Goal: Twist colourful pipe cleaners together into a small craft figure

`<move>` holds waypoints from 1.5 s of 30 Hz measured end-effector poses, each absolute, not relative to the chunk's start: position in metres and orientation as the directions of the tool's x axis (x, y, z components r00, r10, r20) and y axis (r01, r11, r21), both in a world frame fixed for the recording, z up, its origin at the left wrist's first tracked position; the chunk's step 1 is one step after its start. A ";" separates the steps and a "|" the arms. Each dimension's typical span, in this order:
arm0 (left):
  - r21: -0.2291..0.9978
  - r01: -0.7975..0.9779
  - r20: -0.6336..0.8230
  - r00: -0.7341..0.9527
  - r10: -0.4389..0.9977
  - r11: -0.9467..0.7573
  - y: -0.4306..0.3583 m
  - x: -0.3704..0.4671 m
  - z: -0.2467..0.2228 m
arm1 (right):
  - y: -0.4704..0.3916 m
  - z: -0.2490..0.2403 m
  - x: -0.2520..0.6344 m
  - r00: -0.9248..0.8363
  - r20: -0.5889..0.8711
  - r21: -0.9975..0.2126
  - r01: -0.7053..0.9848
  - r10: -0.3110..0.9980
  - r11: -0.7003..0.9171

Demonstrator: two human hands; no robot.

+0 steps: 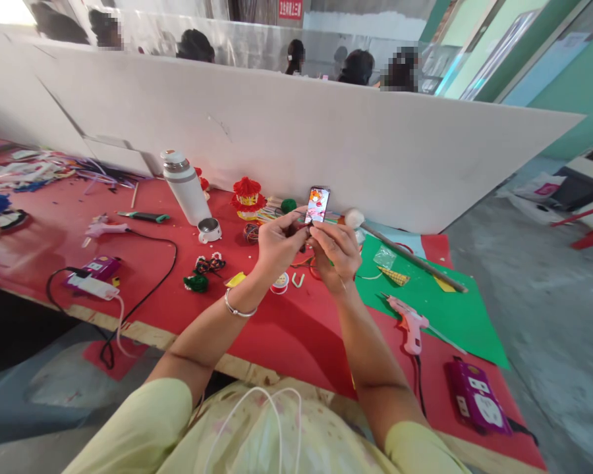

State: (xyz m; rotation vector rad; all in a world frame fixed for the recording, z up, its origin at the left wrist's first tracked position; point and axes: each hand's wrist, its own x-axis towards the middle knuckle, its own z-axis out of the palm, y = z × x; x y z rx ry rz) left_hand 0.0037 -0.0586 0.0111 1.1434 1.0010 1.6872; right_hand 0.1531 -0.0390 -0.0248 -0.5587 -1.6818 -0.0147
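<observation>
On the long red-covered surface (291, 342), a flat green sheet (457, 313) lies along the right edge, perhaps as protection. Near the far edge, the left hand (279, 247) and right hand (340, 253) meet, fingertips pinched narrow; what is between them, I cannot tell. The pink plastic glue gun (411, 324) lies toward the right edge, probably for easy reach. The slim black phone with lit screen (317, 205) stands just beyond the 2 hands, tilted, likely for viewing.

A slim, dark-edged phone is standing nearly upright, tilting slightly, just above and right of the frame's center. Its lit screen is facing the viewer, showing small orange, red and pink shapes. The fingers of the left hand (279, 242) and right hand (337, 253) are crowding around the lower end of the phone (317, 204).
</observation>
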 end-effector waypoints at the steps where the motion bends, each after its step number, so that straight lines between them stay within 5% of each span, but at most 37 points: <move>1: 0.916 -0.322 0.195 -0.164 0.967 -0.239 -0.059 0.003 0.013 | -0.038 -0.026 0.154 -0.061 0.939 -0.294 0.361 0.337 0.885; 5: 0.849 -0.521 -0.020 0.132 0.991 0.086 -0.057 -0.014 0.027 | -0.031 -0.020 0.163 -0.069 0.934 -0.337 0.153 0.351 0.929; 14: 0.916 -0.384 -0.055 0.169 0.984 0.118 -0.058 -0.040 0.037 | -0.030 0.002 0.189 -0.237 0.892 -0.404 -0.040 0.384 0.914; 26: 0.986 -0.102 -0.061 0.520 0.852 0.133 -0.045 -0.061 0.036 | -0.034 0.000 0.195 -0.358 0.776 -0.616 -0.259 0.518 0.744; 30: 0.978 -0.208 0.075 0.412 0.908 0.014 -0.052 -0.043 0.033 | -0.029 -0.020 0.170 -0.198 0.754 -0.648 -0.373 0.626 0.664; 33: 0.944 -0.254 0.248 0.128 0.960 -0.210 -0.057 -0.023 0.025 | -0.031 -0.024 0.153 0.002 0.796 -0.596 -0.166 0.605 0.785; 38: 0.882 -0.024 0.445 -0.283 0.849 -0.470 -0.058 -0.002 0.010 | -0.036 -0.016 0.156 -0.068 0.905 -0.406 0.156 0.419 0.901; 42: 0.894 -0.177 0.365 -0.245 0.898 -0.412 -0.057 0.002 0.010 | -0.035 -0.021 0.158 -0.020 0.947 -0.299 0.305 0.320 0.904; 45: 0.909 -0.341 0.228 -0.081 0.970 -0.242 -0.054 0.000 0.011 | -0.033 -0.021 0.159 0.018 0.930 -0.365 0.186 0.368 0.912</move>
